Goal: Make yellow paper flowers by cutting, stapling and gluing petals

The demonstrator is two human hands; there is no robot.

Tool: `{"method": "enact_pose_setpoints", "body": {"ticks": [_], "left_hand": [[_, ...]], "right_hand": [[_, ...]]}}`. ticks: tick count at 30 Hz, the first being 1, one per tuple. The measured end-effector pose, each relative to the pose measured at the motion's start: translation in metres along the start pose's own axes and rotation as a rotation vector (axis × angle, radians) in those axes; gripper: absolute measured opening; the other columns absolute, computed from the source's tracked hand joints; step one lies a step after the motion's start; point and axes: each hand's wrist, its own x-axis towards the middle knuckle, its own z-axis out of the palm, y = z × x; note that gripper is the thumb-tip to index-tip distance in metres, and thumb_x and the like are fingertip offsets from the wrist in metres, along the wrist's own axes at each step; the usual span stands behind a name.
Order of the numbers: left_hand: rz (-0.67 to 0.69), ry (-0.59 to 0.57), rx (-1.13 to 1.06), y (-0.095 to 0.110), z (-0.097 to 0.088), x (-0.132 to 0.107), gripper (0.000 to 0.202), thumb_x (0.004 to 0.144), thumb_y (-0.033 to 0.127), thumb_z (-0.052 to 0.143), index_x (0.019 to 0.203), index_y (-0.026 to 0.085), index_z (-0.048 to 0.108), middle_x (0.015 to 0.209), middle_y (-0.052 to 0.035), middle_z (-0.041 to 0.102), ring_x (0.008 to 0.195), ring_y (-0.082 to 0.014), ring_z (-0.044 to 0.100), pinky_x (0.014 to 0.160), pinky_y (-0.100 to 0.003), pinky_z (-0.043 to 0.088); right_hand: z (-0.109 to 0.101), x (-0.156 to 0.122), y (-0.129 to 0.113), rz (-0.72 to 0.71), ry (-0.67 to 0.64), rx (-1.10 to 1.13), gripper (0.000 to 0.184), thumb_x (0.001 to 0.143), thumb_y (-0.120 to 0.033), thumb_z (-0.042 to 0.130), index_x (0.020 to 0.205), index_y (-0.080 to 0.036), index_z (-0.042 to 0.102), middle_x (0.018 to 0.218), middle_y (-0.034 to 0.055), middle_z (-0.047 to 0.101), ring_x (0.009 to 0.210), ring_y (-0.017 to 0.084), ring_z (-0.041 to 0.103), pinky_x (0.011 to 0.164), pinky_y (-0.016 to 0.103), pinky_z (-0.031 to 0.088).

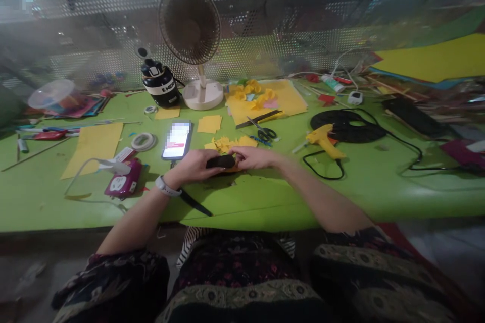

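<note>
My left hand [193, 165], with a pale band on its wrist, is wrapped over a black, rounded oblong tool [222, 162]; its exact kind does not show. Against the tool's right end, my right hand [252, 157] has its fingers bent and pressed together, and what they pinch is hidden. Just beyond both hands lies a heap of cut yellow paper pieces [225, 144]. A lit phone [177, 140] rests to the left of them. Black-handled scissors [266, 133] lie behind my right hand. A dark, narrow strip [195, 202] is on the green table below my left wrist.
A fan [202, 93] and a black bottle [161, 86] stand at the back. Yellow paper flowers [250, 93] lie on yellow sheets. To the right is a yellow glue gun [324, 140] with a looping black cord. A purple power adapter [124, 179] and white tape roll [144, 142] sit left.
</note>
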Motion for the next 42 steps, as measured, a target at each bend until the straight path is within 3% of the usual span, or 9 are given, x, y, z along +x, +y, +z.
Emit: {"method": "enact_pose_setpoints", "body": {"ticks": [9, 12, 15, 18, 20, 24, 32, 37, 42], "left_hand": [[-0.018, 0.050, -0.105, 0.001, -0.013, -0.003, 0.036, 0.091, 0.049, 0.060, 0.100, 0.015, 0.067, 0.086, -0.0081, 0.071, 0.073, -0.0183, 0.062, 0.065, -0.030, 0.045], [-0.062, 0.117, -0.159, 0.004, -0.023, -0.005, 0.037, 0.089, 0.050, 0.062, 0.101, 0.016, 0.068, 0.088, -0.0080, 0.071, 0.074, -0.0183, 0.063, 0.067, -0.030, 0.047], [-0.137, 0.182, -0.159, 0.009, -0.032, -0.003, 0.037, 0.088, 0.051, 0.063, 0.101, 0.017, 0.070, 0.084, -0.0064, 0.070, 0.070, -0.0173, 0.060, 0.065, -0.029, 0.045], [-0.205, 0.234, -0.046, 0.013, -0.039, 0.007, 0.037, 0.088, 0.053, 0.062, 0.095, 0.018, 0.070, 0.074, -0.0046, 0.066, 0.064, -0.0164, 0.056, 0.061, -0.028, 0.040], [-0.261, 0.264, 0.082, 0.013, -0.043, 0.019, 0.040, 0.087, 0.056, 0.061, 0.089, 0.017, 0.069, 0.068, -0.0042, 0.062, 0.059, -0.0163, 0.052, 0.058, -0.029, 0.036], [-0.329, 0.252, 0.281, 0.010, -0.049, 0.057, 0.045, 0.087, 0.061, 0.058, 0.086, 0.017, 0.067, 0.071, -0.0082, 0.064, 0.059, -0.0185, 0.053, 0.055, -0.029, 0.031], [-0.364, 0.078, 0.375, -0.003, -0.046, 0.132, 0.049, 0.089, 0.059, 0.057, 0.102, 0.014, 0.070, 0.093, -0.0153, 0.072, 0.084, -0.0282, 0.066, 0.066, -0.031, 0.042], [-0.392, 0.038, 0.384, -0.010, -0.033, 0.162, 0.051, 0.089, 0.057, 0.057, 0.114, 0.015, 0.069, 0.108, -0.0174, 0.072, 0.099, -0.0326, 0.067, 0.078, -0.036, 0.048], [-0.529, 0.077, 0.371, -0.018, -0.018, 0.180, 0.055, 0.090, 0.058, 0.055, 0.113, 0.011, 0.069, 0.112, -0.0216, 0.071, 0.105, -0.0353, 0.066, 0.081, -0.036, 0.050]], "right_hand": [[-0.025, -0.021, -0.009, -0.009, 0.047, 0.108, 0.039, 0.081, -0.007, 0.056, 0.119, -0.012, 0.059, 0.072, -0.0025, 0.058, 0.062, 0.012, 0.059, 0.060, 0.025, 0.050], [-0.040, -0.030, -0.009, -0.044, 0.232, 0.244, 0.033, 0.082, -0.008, 0.060, 0.114, -0.013, 0.063, 0.074, -0.0015, 0.059, 0.062, 0.010, 0.060, 0.060, 0.023, 0.053], [-0.049, -0.027, -0.007, -0.093, 0.540, 0.421, 0.026, 0.082, -0.008, 0.062, 0.106, -0.014, 0.064, 0.072, -0.0018, 0.061, 0.058, 0.008, 0.059, 0.057, 0.020, 0.052], [-0.050, -0.019, -0.005, -0.105, 0.844, 0.582, 0.020, 0.082, -0.007, 0.060, 0.100, -0.015, 0.062, 0.068, -0.0034, 0.061, 0.051, 0.007, 0.056, 0.052, 0.019, 0.049], [-0.050, -0.014, -0.004, -0.101, 0.943, 0.634, 0.019, 0.081, -0.007, 0.059, 0.099, -0.016, 0.060, 0.067, -0.0037, 0.062, 0.050, 0.007, 0.056, 0.050, 0.019, 0.047], [-0.049, -0.010, -0.002, -0.128, 0.993, 0.637, 0.019, 0.080, -0.011, 0.061, 0.097, -0.017, 0.059, 0.065, -0.0048, 0.061, 0.051, 0.009, 0.059, 0.050, 0.021, 0.046], [-0.051, -0.006, 0.006, -0.155, 1.025, 0.622, 0.018, 0.079, -0.016, 0.062, 0.096, -0.019, 0.058, 0.065, -0.0050, 0.059, 0.053, 0.011, 0.059, 0.055, 0.024, 0.049], [-0.051, -0.006, 0.008, -0.168, 1.054, 0.610, 0.017, 0.078, -0.015, 0.062, 0.095, -0.020, 0.060, 0.063, -0.0058, 0.057, 0.053, 0.012, 0.058, 0.057, 0.025, 0.050], [-0.049, -0.004, 0.011, -0.170, 1.043, 0.617, 0.018, 0.079, -0.017, 0.061, 0.096, -0.020, 0.059, 0.063, -0.0058, 0.058, 0.051, 0.011, 0.057, 0.057, 0.025, 0.050]]}}
